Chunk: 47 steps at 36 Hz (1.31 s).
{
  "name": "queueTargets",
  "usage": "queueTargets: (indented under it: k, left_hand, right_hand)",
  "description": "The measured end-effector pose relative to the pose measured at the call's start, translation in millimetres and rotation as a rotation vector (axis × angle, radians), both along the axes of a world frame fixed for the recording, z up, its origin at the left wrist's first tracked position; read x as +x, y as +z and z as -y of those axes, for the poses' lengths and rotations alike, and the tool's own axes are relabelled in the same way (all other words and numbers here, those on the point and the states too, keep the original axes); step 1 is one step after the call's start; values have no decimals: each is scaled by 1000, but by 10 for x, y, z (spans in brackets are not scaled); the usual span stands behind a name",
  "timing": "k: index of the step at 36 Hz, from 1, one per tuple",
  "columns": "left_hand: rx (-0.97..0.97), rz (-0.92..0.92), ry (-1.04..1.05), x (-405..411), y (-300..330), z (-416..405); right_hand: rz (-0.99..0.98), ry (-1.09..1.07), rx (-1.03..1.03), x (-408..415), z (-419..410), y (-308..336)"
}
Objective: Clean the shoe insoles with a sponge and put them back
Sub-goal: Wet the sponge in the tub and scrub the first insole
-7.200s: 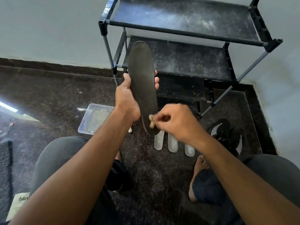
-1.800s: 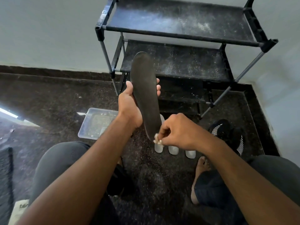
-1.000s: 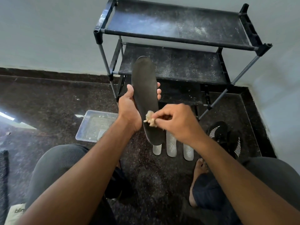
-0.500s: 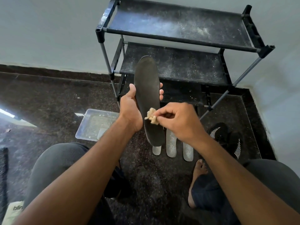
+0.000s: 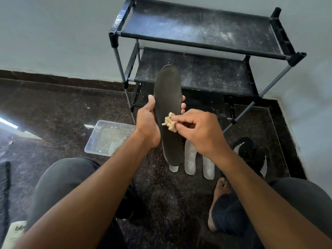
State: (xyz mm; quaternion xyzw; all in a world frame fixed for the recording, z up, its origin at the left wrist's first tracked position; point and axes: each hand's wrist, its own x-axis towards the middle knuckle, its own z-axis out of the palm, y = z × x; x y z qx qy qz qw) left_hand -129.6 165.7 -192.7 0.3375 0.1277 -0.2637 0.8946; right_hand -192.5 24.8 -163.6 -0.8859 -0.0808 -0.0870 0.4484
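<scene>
- Lower frame: two bare forearms reach up from the bottom edge; dark-trousered knees at lower left and lower right, a bare foot (image 5: 218,198) at lower right, partly hidden by the right forearm.
- Lower left corner: a pale label with dark lettering, cut off by the frame edge; text not readable in full.
- Centre: left hand (image 5: 148,123) grips the insole (image 5: 168,112) from behind, thumb on its left edge, fingertips curling round the right edge.
- Insole: dark, matte, flat, elongated oval; long axis near vertical, rounded toe end up, heel end down. Held in the air above the floor.
- Right hand (image 5: 199,132) pinches a ragged, crumbly tan sponge (image 5: 169,122) between thumb and fingers, pressed to the insole's mid face.
- Below the insole: three pale, speckled insoles (image 5: 190,160) lie on the floor side by side; the leftmost is mostly hidden.
- Left of centre: clear plastic tray (image 5: 107,136), rectangular; contents hard to make out.
- Right: black knit shoes (image 5: 251,151) with white stripes.
- Floor (image 5: 53,108): dark speckled stone.
- Upper frame: black shoe rack (image 5: 197,31), grey tube legs, dusty fabric shelves, against a pale wall.
</scene>
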Motion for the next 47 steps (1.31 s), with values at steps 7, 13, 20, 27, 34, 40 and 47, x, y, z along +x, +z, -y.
queueTargets:
  k: [7, 13, 20, 27, 34, 40, 47]
  left_hand:
    - [-10, 2, 79, 88, 33, -91]
    - [7, 16, 119, 111, 8, -138]
    - [-2, -5, 102, 92, 11, -81]
    - [-7, 1, 180, 141, 10, -193]
    - [-10, 16, 157, 135, 35, -153]
    - [-7, 4, 147, 140, 29, -166]
    - [9, 25, 121, 126, 33, -139]
  right_hand:
    - [-144, 225, -201, -155, -166, -89]
    - [-116, 223, -137, -201, 19, -12]
    - [-54, 189, -103, -145, -174, -73]
    - [-278, 324, -446, -186, 52, 2]
    - [-5, 98, -197, -161, 61, 60]
    - [-347, 321, -299, -193, -21, -28]
    - [-150, 115, 136, -171, 10, 135]
